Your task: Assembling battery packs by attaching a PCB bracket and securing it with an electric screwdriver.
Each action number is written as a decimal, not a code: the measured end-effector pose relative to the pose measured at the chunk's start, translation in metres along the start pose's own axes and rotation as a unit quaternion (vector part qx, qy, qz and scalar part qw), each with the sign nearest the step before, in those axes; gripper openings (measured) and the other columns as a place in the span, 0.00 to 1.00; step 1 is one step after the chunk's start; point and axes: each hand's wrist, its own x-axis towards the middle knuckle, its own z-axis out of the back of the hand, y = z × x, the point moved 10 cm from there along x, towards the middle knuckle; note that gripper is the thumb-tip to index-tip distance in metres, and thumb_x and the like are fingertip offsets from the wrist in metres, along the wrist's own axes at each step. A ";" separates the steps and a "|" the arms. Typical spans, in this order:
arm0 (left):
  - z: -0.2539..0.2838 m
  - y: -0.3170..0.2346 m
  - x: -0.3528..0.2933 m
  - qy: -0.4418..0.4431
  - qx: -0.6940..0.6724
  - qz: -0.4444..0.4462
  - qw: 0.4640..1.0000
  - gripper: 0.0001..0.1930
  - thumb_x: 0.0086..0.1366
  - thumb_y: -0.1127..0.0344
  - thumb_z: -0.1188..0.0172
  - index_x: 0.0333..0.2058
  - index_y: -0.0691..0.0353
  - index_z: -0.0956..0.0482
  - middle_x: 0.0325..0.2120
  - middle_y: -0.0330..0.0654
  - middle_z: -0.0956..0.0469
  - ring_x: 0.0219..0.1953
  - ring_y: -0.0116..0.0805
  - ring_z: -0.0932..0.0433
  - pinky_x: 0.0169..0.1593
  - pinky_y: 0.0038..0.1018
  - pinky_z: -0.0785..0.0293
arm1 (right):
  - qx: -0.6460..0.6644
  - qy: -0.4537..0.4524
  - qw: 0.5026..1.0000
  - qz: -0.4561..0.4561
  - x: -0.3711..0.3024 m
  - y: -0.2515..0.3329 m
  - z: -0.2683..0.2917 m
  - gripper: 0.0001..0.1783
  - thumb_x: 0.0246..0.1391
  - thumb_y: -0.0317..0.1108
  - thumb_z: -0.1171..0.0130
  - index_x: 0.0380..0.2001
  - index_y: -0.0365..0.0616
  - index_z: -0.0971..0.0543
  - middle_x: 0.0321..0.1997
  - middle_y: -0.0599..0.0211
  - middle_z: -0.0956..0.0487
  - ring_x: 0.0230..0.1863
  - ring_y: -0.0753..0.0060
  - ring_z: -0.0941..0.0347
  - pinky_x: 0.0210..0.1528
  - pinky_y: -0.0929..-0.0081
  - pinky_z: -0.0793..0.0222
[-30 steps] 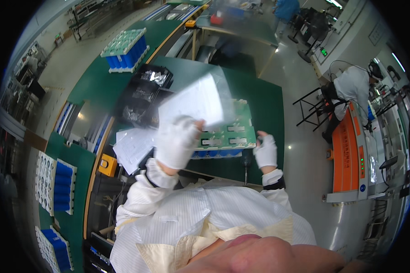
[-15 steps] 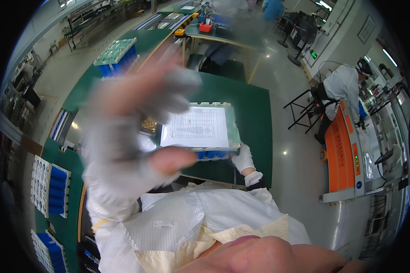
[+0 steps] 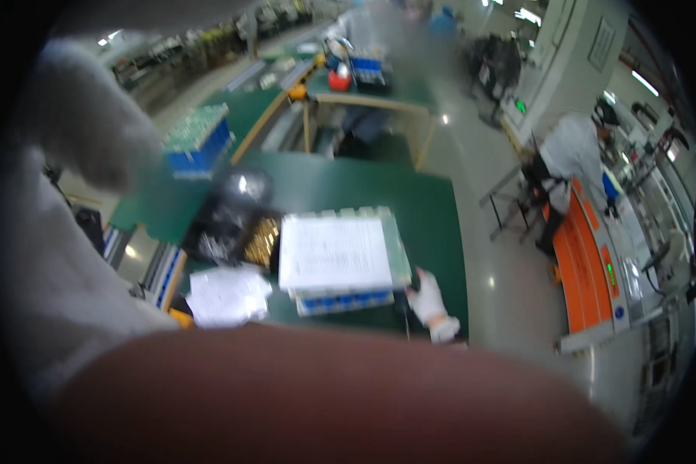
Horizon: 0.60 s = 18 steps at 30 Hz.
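Observation:
Close to the camera at the upper left is my left hand (image 3: 93, 116), in a pale glove, large and badly blurred; its fingers cannot be made out. My right hand (image 3: 428, 300), in a white glove, rests at the near right corner of a blue block with a pale green top frame (image 3: 398, 259). Its fingers are closed around something small and dark, mostly hidden. A white printed sheet (image 3: 335, 254) lies flat on top of the block, covering most of its frame.
Left of the block stand a dark tray with gold-coloured small parts (image 3: 263, 241) and clear plastic bags (image 3: 216, 241). Crumpled white sheets or bags (image 3: 228, 296) lie nearer. Another blue block (image 3: 199, 143) sits farther left on the green table (image 3: 433, 209). A co-worker (image 3: 572, 158) stands at an orange machine (image 3: 584, 271).
My left hand has gone from in front of the block up to the upper left, nearer the camera. The view has shifted, uncovering the trays. My right hand stays at the block's corner.

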 end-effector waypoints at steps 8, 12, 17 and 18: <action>0.045 -0.032 0.035 -0.056 0.068 -0.168 0.982 0.41 0.54 0.45 0.36 0.59 0.63 0.40 0.47 0.57 0.29 0.32 0.35 0.23 0.34 0.27 0.26 | 0.011 0.056 0.997 -0.046 -0.017 -0.014 -0.018 0.35 0.41 0.36 0.34 0.54 0.36 0.32 0.52 0.44 0.30 0.55 0.46 0.34 0.59 0.61 0.38; 0.042 -0.030 0.023 -0.024 0.090 -0.132 0.987 0.41 0.55 0.45 0.36 0.60 0.62 0.41 0.48 0.58 0.30 0.32 0.35 0.23 0.34 0.27 0.26 | 0.024 0.033 0.998 -0.044 -0.016 -0.008 -0.005 0.34 0.40 0.33 0.34 0.53 0.36 0.31 0.51 0.44 0.29 0.54 0.45 0.33 0.59 0.62 0.38; 0.043 -0.018 0.004 0.031 0.096 -0.089 0.991 0.41 0.55 0.45 0.37 0.61 0.61 0.42 0.50 0.60 0.32 0.32 0.36 0.23 0.34 0.28 0.25 | 0.040 0.029 0.998 -0.031 -0.004 0.009 -0.006 0.33 0.41 0.30 0.35 0.54 0.37 0.31 0.50 0.45 0.28 0.52 0.45 0.32 0.55 0.61 0.36; 0.042 -0.019 0.003 0.033 0.097 -0.090 0.991 0.41 0.56 0.46 0.37 0.61 0.61 0.43 0.50 0.60 0.32 0.32 0.36 0.23 0.34 0.28 0.25 | 0.033 0.026 0.998 -0.043 0.005 0.006 -0.012 0.34 0.41 0.31 0.34 0.54 0.37 0.32 0.51 0.46 0.29 0.53 0.45 0.33 0.56 0.61 0.36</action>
